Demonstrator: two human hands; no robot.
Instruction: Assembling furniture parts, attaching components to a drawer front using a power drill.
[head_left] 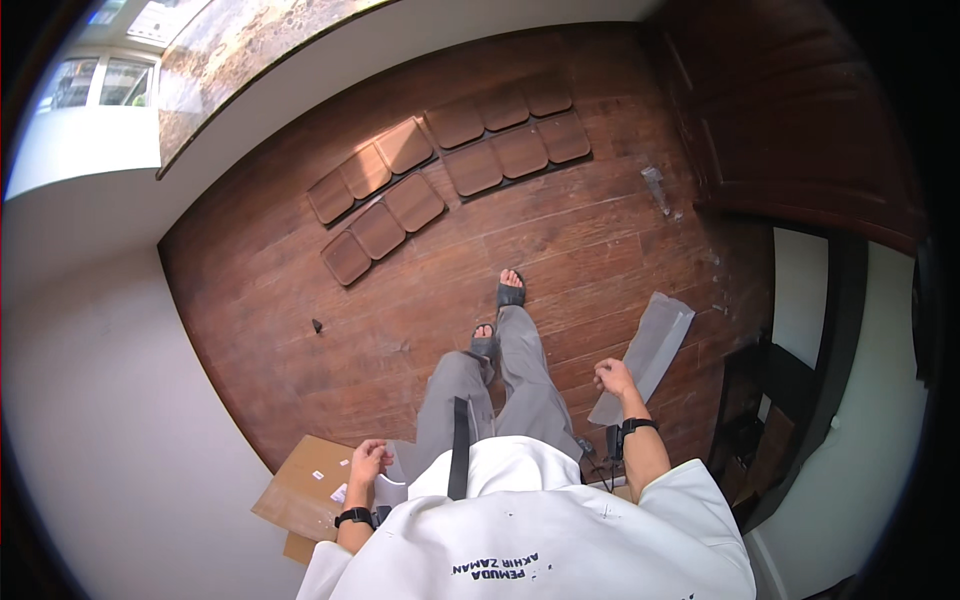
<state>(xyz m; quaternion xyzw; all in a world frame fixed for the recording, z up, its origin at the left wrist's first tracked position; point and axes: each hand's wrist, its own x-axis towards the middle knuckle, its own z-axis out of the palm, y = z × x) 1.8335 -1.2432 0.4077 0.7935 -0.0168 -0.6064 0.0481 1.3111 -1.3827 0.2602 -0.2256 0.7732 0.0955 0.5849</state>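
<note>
My left hand [371, 460] is at the lower left with its fingers loosely bent and a little apart. Nothing shows in its grasp; a pale curved sheet [391, 491] lies right beside it, and I cannot tell whether they touch. My right hand [614, 377] hangs to the right of my legs, fingers curled in, with nothing visible in them. Close by on the floor is a long strip of translucent wrapping [655, 345]. Both wrists carry black straps. Further ahead, brown square wooden floor tiles [397, 217] lie in joined rows.
A cardboard box [305, 480] stands beside my left forearm. A crumpled clear plastic piece [655, 188] and small scraps lie at the right. A small dark object [317, 326] sits on the left floor. A black shelf frame [770, 390] and a dark wooden door [800, 120] border the right.
</note>
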